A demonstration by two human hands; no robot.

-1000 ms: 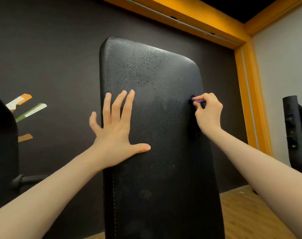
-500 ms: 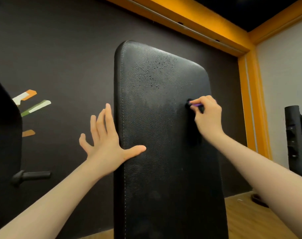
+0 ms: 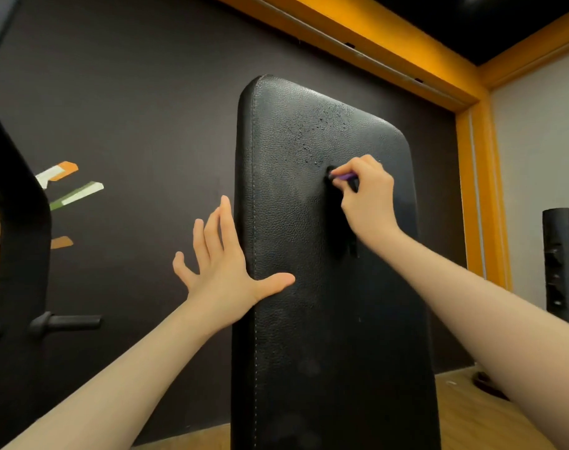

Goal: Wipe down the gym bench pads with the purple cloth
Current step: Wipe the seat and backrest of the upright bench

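Dark wall (image 3: 146, 92) behind upright pad (image 3: 325, 303); left hand (image 3: 221, 271) braces its edge.

The tall black leather-textured bench pad with rounded top corners (image 3: 293, 319) stands nearly upright, a line of pale stitching running down just inside its left edge. A scatter of small droplets (image 3: 322, 131) beads its upper face, while the area below them looks duller and smeared. Against it lie the left hand (image 3: 221, 274), fingers straight and spread along the left edge with the thumb flat on the front face, and the right hand (image 3: 367, 203), whose curled fingers pinch a small visible fold of purple cloth (image 3: 346, 177) onto the surface just below the droplets.
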